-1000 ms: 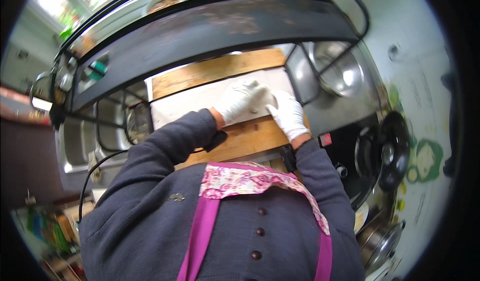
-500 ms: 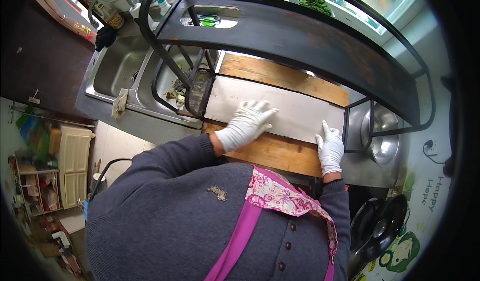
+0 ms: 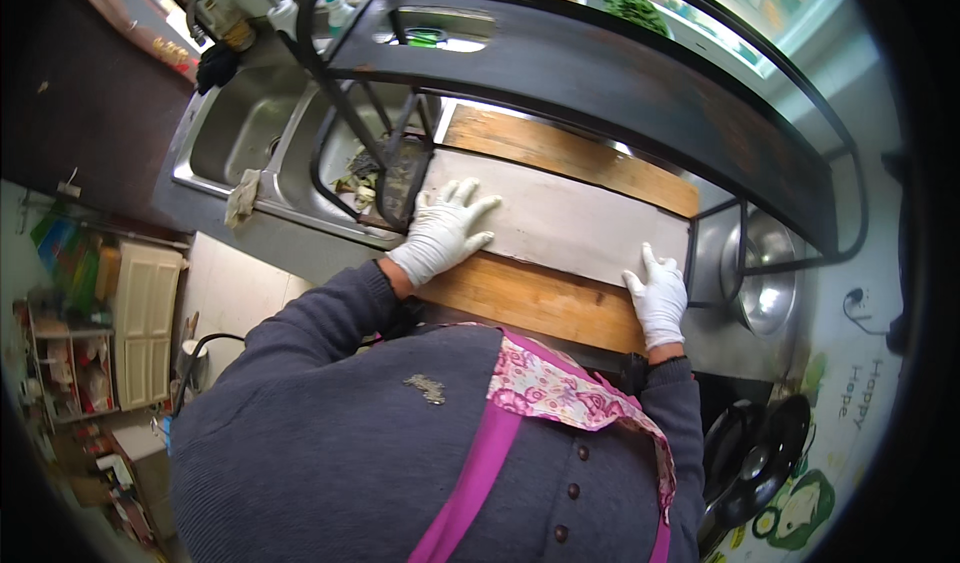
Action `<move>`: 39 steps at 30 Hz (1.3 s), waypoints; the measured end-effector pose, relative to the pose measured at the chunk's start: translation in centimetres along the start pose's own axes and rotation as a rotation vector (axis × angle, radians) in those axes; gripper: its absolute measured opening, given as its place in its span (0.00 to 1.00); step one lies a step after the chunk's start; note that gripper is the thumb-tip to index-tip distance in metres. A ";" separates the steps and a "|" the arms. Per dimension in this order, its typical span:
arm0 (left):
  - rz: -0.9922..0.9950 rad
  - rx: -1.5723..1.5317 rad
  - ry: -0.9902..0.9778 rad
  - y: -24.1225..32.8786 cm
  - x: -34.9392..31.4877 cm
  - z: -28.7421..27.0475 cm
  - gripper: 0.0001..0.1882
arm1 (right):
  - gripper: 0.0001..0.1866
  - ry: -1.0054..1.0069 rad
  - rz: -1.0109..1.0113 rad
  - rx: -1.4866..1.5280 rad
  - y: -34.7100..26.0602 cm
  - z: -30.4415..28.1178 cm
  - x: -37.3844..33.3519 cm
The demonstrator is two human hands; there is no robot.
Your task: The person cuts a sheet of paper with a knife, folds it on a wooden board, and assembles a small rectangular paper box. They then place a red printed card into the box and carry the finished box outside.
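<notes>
A long pale, flat panel (image 3: 560,225) lies across the lower part of a black metal rack (image 3: 600,88), above a wooden board (image 3: 540,301). My left hand (image 3: 443,231), in a white glove, rests with fingers spread on the panel's left end, beside the rack's side frame. At the panel's right end my right hand (image 3: 657,298), gloved too, has its fingers stretched onto the near corner. Neither hand holds anything up. A strip of the wooden surface also shows beyond the panel, under the rack's upper shelf.
To the left is a double steel sink (image 3: 245,123) with vegetable scraps (image 3: 358,178) by the rack's leg. A rag (image 3: 242,199) hangs on its front edge. A steel bowl (image 3: 770,273) stands right of the rack, with black pans (image 3: 765,458) nearer me. Greens (image 3: 635,11) sit by the window.
My left hand has slid left along the panel, from near its middle to its left end. The right hand has stayed at the right corner. The panel shows no clear shift.
</notes>
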State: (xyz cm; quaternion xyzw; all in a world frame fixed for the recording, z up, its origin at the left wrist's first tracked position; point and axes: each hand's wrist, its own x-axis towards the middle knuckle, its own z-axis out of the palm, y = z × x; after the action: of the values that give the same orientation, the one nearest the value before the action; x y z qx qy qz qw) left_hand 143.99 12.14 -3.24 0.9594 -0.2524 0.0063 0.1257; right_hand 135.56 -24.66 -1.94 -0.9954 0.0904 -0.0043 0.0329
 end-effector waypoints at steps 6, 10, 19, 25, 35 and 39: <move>0.010 0.038 -0.074 0.1 0.8 -0.8 0.31 | 0.34 0.092 -0.038 -0.030 0.0 0.5 0.1; 0.055 0.029 -0.136 1.9 3.4 -1.7 0.32 | 0.35 0.018 0.000 -0.084 -0.3 0.2 0.3; 0.538 -0.065 -0.231 14.4 10.2 1.6 0.32 | 0.34 -0.007 0.040 -0.079 -0.8 -0.4 0.3; 0.516 0.021 -0.319 15.3 11.3 2.3 0.34 | 0.31 -0.015 0.076 0.007 -0.5 -0.9 0.3; 0.573 -0.081 -0.296 14.4 11.2 2.6 0.35 | 0.32 0.026 -0.155 0.224 0.8 0.1 2.6; 0.508 -0.166 -0.149 11.0 9.3 2.2 0.34 | 0.35 -0.044 -0.121 0.217 0.9 -0.2 2.8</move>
State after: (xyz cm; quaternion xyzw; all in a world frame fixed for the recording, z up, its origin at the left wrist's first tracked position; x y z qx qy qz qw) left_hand 146.63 -2.17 -2.04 0.8497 -0.4929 -0.0537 0.1793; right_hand 138.14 -26.04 -1.75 -0.9895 0.0286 0.0056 0.1419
